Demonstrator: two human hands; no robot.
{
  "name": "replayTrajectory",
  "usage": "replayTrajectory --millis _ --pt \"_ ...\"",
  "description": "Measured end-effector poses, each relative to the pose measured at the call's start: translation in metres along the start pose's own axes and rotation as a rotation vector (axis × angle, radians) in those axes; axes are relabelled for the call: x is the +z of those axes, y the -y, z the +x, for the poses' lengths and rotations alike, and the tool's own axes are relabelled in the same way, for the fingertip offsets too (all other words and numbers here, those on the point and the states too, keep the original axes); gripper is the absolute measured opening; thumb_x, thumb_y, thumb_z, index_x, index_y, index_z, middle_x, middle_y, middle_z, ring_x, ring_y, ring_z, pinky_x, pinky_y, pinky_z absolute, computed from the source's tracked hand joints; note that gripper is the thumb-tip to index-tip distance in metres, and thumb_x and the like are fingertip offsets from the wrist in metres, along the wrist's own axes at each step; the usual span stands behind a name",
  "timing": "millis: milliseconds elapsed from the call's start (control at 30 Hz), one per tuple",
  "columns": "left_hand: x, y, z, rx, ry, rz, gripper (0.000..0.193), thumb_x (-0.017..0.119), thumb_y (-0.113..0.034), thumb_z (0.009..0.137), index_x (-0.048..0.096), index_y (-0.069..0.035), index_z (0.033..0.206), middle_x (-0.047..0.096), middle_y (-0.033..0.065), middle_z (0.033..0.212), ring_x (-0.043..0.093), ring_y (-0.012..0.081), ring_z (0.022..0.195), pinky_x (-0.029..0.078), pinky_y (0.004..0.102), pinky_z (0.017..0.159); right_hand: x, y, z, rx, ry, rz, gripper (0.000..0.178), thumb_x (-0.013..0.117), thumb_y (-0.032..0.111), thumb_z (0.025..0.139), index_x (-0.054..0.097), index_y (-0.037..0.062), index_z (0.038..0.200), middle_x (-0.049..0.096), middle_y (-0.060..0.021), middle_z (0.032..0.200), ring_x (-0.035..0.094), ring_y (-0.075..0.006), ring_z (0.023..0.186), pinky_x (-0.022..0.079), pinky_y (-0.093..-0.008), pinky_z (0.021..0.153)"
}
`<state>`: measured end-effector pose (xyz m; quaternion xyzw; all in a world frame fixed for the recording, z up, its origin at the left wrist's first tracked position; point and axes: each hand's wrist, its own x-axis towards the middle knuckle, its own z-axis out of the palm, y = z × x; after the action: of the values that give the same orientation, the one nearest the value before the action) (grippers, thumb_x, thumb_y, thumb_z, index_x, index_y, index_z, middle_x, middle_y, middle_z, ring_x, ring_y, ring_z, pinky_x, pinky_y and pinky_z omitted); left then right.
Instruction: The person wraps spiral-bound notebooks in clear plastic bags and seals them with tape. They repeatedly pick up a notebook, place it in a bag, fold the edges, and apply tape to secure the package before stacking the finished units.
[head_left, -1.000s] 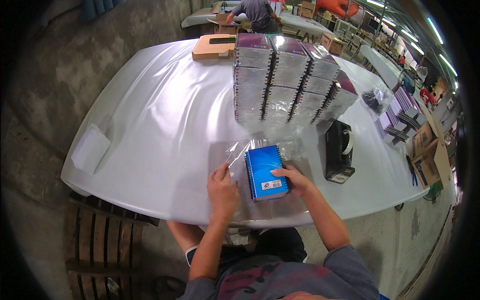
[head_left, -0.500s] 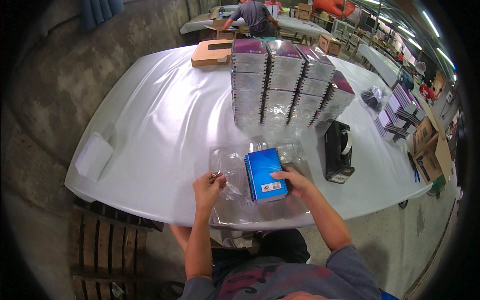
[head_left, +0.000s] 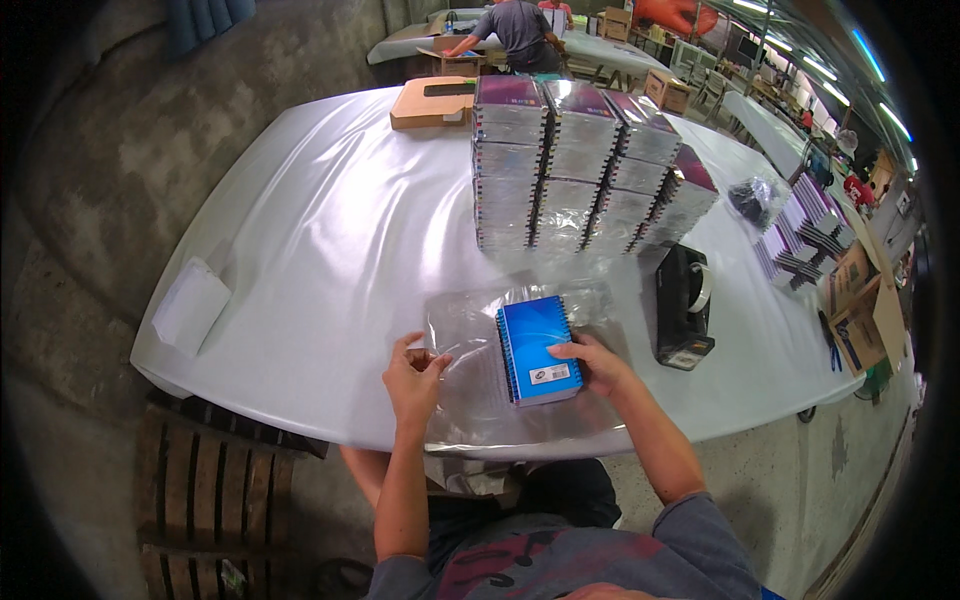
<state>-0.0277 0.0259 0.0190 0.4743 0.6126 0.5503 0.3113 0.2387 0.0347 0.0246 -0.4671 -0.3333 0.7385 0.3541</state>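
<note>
A stack of blue spiral notebooks (head_left: 535, 335) lies on a clear plastic film (head_left: 465, 415), the binding coils along its left side and a white label on the top cover. My right hand (head_left: 598, 364) grips its right edge, thumb on the cover and fingers down the side. My left hand (head_left: 414, 378) is beside the film's left edge, thumb and fingers drawn together in a pinch and one finger raised. What sits in that pinch, if anything, is too small to make out.
Behind the film stand tall piles of plastic-wrapped spiral notebooks (head_left: 560, 165). A black tape dispenser (head_left: 680, 310) is on the right, a white stack of sheets (head_left: 190, 307) on the left. Farther back lies a brown carton (head_left: 430, 104); an open box (head_left: 868, 310) stands by the right edge.
My left hand's fingers have shifted, one finger now lifting away from the others. My right hand stays on the notebooks. The whole view has shifted slightly.
</note>
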Motion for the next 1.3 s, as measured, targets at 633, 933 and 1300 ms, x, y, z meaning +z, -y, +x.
replayTrajectory --millis 633,933,1300 --pt "0.016 0.02 -0.004 0.654 0.108 0.823 0.054 0.065 -0.008 0.074 0.057 -0.021 0.126 0.055 0.0027 0.068 0.053 0.0228 0.052 0.045 0.0346 0.051 0.003 0.004 -0.003 0.027 -0.04 -0.016 0.067 0.075 0.024 0.074 0.044 -0.0052 0.126 0.06 -0.0171 0.114 0.062 -0.0257 0.1 0.052 -0.0386 0.086" --pt "-0.006 -0.017 0.011 0.215 0.756 0.226 0.091 0.068 0.001 0.074 0.022 -0.028 0.147 0.06 0.0156 0.113 0.059 0.0153 0.056 0.049 0.0294 0.047 0.006 0.002 -0.003 0.013 -0.069 0.006 0.066 0.075 0.023 0.073 0.045 -0.0041 0.125 0.06 -0.0162 0.112 0.062 -0.0251 0.099 0.051 -0.0377 0.086" --pt "0.032 -0.068 0.001 -0.159 0.894 -0.126 0.105 0.061 0.011 0.064 0.001 -0.005 0.148 0.025 0.0249 0.147 0.058 0.0153 0.06 0.048 0.0277 0.049 0.006 0.001 0.0 -0.008 -0.076 -0.028 0.072 0.076 0.029 0.071 0.044 -0.0055 0.126 0.059 -0.0167 0.113 0.061 -0.0241 0.099 0.052 -0.0366 0.084"
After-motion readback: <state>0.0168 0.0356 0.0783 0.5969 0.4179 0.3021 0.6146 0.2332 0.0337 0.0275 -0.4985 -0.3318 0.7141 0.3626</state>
